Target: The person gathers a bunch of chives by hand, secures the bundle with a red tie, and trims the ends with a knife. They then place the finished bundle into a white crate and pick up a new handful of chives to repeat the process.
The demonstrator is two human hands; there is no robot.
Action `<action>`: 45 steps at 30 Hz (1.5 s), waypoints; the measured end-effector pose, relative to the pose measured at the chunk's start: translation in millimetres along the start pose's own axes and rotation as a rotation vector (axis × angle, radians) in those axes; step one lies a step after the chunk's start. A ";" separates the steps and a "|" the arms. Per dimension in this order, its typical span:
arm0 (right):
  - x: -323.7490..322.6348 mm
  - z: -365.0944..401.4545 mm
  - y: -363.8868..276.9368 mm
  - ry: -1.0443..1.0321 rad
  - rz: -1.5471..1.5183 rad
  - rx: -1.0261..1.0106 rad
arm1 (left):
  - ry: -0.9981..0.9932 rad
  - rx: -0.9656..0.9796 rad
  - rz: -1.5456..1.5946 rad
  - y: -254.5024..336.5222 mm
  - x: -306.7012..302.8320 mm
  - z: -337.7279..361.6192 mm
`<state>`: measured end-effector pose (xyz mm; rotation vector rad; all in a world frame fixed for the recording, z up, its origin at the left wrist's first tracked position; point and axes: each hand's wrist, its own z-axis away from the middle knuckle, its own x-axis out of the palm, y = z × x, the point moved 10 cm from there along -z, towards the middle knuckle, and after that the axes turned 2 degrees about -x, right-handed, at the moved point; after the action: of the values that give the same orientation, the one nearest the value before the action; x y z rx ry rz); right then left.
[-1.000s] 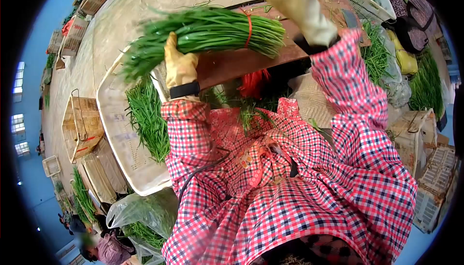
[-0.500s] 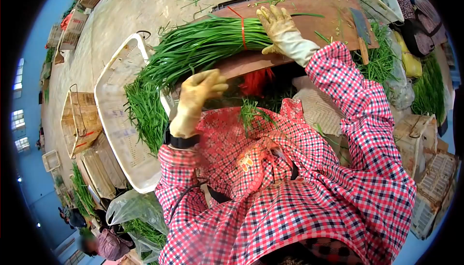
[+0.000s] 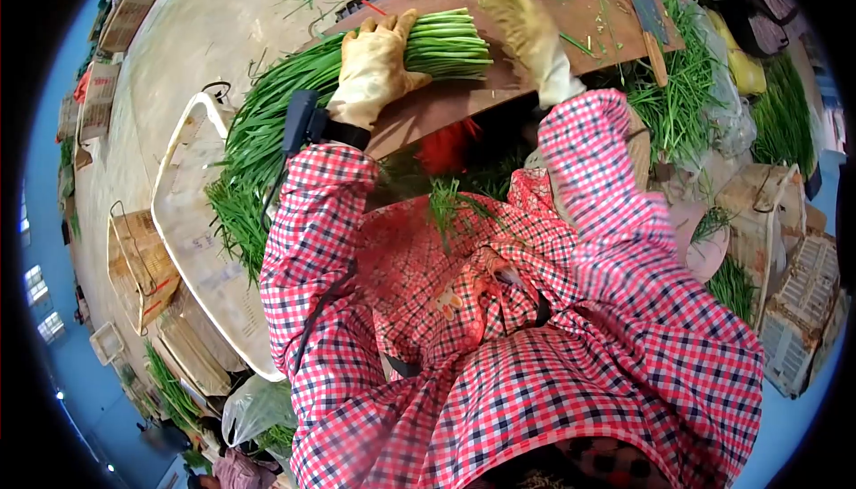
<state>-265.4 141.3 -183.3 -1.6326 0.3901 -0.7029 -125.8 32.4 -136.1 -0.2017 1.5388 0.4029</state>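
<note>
A thick bundle of long green garlic chives (image 3: pixel 450 43) lies across the wooden board (image 3: pixel 508 97), its pale stem ends pointing right. My gloved left hand (image 3: pixel 379 59) presses down over the bundle, fingers wrapped over its far side and covering most of the red tie. Just right of the stem ends, my gloved right hand (image 3: pixel 522 30) is raised off the bundle, holding nothing. Its fingers are stretched out, though motion blurs them. A knife (image 3: pixel 644 21) with a wooden handle rests at the board's right end.
To the left stands a white plastic crate (image 3: pixel 192 221) with the leafy ends hanging beside its rim. Loose chives (image 3: pixel 682 97) are heaped right of the board. Scraps of cut stem lie on the board. More crates (image 3: pixel 147 262) stand on the floor.
My left hand has moved from in front of the bundle onto it. My right hand has come off the stem ends, leaving them uncovered. The view has shifted slightly.
</note>
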 end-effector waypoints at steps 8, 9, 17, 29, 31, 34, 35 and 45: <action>-24.3 25.0 -4.8 0.219 0.488 -0.294 | -0.046 -0.038 0.165 -5.9 -11.4 -16.9; 6.4 9.0 13.5 0.155 0.749 -0.257 | -0.037 -0.037 0.127 0.1 -14.7 -15.7; -9.2 25.0 2.7 0.266 1.422 -0.724 | -0.140 -0.025 0.049 10.0 -22.9 -5.6; 4.9 21.2 -47.0 0.376 0.599 -0.312 | 0.082 -0.087 -0.126 10.0 -5.4 11.6; 50.3 -9.8 -67.4 0.033 0.871 -0.328 | 0.057 -0.070 -0.145 12.3 -6.8 10.5; 99.8 -63.6 -36.2 -0.240 1.095 -0.113 | 0.105 -0.058 -0.211 15.2 -3.1 13.0; 110.6 -83.3 -9.9 -0.325 1.235 -0.152 | 0.059 -0.063 -0.202 15.2 -3.5 16.0; 118.8 -102.5 23.8 -0.501 0.834 0.209 | 0.113 -0.064 -0.118 21.5 -7.8 20.8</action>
<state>-237.8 -14.7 -173.6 -1.2274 0.5501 0.2830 -114.4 59.0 -125.1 -0.3688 1.6168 0.3519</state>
